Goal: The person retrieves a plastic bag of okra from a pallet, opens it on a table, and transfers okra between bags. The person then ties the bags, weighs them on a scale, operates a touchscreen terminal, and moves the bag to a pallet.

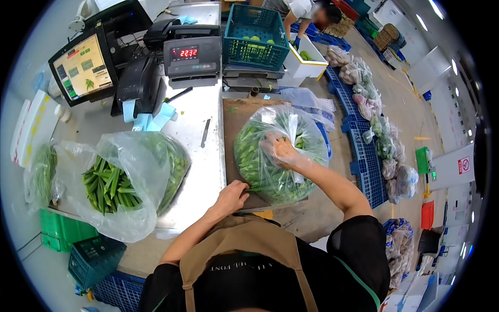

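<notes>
A large clear plastic bag (254,140) full of green vegetable pods rests on a brown board in front of me. My right hand (280,148) is inside its opening, with fingers curled on the contents; what it grips is too hidden to name. At the bag's lower left edge, my left hand (232,196) pinches a thin green pod. Left of it, on the metal table (200,122), lies another open plastic bag (140,156) with green pods (108,186) showing in its mouth.
A scale display (191,53), a touch screen (83,66) and a printer stand at the back left. Beyond my bag is a green crate (257,39). A co-worker (299,13) reaches into a white box (305,65). Bagged produce lines blue pallets (364,148) at right.
</notes>
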`<state>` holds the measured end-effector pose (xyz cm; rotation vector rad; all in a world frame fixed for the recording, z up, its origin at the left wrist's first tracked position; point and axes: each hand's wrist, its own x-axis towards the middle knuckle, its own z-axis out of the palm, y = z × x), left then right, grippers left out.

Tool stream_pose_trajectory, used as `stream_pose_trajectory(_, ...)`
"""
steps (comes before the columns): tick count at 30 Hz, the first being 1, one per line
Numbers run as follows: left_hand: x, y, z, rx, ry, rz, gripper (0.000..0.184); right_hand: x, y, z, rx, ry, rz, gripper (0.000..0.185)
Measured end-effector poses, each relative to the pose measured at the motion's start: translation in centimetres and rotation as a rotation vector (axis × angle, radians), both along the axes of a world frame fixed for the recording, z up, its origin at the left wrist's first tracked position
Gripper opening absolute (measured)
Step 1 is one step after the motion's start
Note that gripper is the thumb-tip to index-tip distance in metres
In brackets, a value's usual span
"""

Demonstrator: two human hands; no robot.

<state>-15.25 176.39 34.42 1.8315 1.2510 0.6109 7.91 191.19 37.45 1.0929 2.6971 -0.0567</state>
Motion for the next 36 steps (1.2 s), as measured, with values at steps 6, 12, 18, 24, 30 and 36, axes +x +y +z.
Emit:
stream_pose_trajectory(6,1.4,0.7,0.4,0.054,-0.042,-0.082,0.024,0.4,1.9,-1.5,-0.005,-0.031,0.093,0.049)
stream_pose_trajectory(12,0.6,0.9,1.1,0.103,-0.085,-0.054,0.019,1.8,0.9,-1.0,0.072,0.001,0.11,0.041)
stream_pose_trajectory(18,0.5,1.9,3.8,0.191,-0.153,-0.01,0.016,4.5,0.7,-1.8,0.243,0.197,0.229,0.04)
stream_pose_trajectory(24,2.5,4.0,6.6,0.428,-0.213,0.035,0.026,5.4,-1.6,0.8,0.223,0.531,0.223,0.037)
stream_pose_trajectory(30,4.8,6.0,8.9,0.552,-0.147,0.005,0.055,3.3,-4.4,7.8,0.056,0.418,-0.092,0.044)
stream_pose_trajectory(36,5.8,8.2,6.6,0.393,-0.168,-0.009,0.063,3.6,-3.2,8.6,-0.086,0.775,-0.179,0.043)
